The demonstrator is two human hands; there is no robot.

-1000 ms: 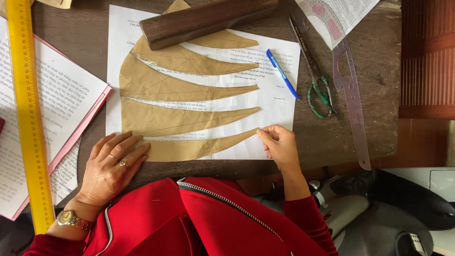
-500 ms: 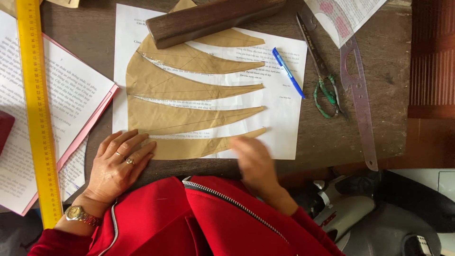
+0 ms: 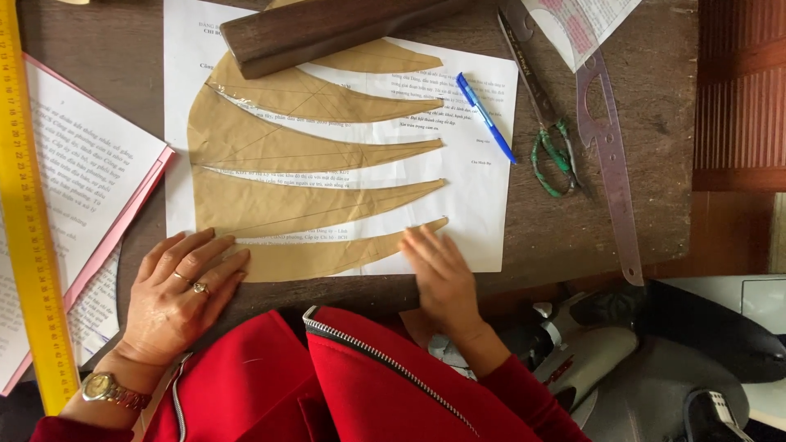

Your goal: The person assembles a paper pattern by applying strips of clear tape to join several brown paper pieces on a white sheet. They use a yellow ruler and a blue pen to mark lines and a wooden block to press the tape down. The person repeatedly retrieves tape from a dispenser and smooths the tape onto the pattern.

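A brown paper pattern (image 3: 270, 147), cut into several curved pointed strips, lies spread like a fan on white printed sheets (image 3: 483, 196). My left hand (image 3: 180, 290) rests flat on the left end of the lowest strip (image 3: 319, 258), fingers spread, with rings and a wristwatch. My right hand (image 3: 438, 274) lies flat with fingers together on the white sheet, touching the pointed right tip of that same strip. Neither hand holds anything. A dark wooden block (image 3: 327, 29) weighs down the top of the pattern.
A blue pen (image 3: 485, 117) lies on the sheet's right side. Scissors with green-wrapped handles (image 3: 544, 123) and a clear curved ruler (image 3: 610, 164) lie further right. A long yellow ruler (image 3: 29, 213) crosses printed papers (image 3: 74, 172) at left. The wooden table (image 3: 655, 123) ends at right.
My right hand has slid left along the sheet's lower edge and flattened onto the tip of the lowest strip. My left hand has stayed in place.
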